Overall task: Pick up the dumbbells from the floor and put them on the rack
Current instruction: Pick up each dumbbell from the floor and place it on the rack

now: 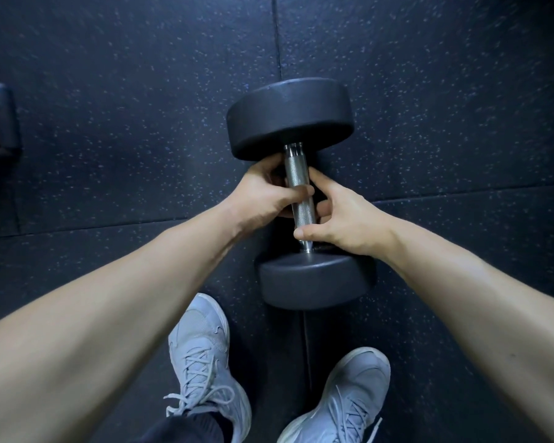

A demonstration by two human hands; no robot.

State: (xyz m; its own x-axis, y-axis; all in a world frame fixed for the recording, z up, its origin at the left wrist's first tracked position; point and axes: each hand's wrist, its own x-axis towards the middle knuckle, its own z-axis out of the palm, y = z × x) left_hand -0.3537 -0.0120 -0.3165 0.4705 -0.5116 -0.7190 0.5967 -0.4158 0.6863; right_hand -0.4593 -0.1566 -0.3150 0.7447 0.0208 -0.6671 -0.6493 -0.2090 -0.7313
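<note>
A black round-headed dumbbell (pixel 290 118) with a knurled steel handle lies on the dark speckled rubber floor, its length running away from me. My left hand (pixel 263 193) grips the handle from the left, thumb lying across the top of the bar. My right hand (pixel 343 219) holds the handle from the right, nearer the close head, with its thumb on the bar and fingers curling under. Both hands share the same handle. The rack is out of view.
My two grey laced shoes (pixel 202 356) stand just behind the dumbbell's near head. A black object (pixel 0 119), partly cut off, sits at the left edge. Seams between floor mats run across and along the floor.
</note>
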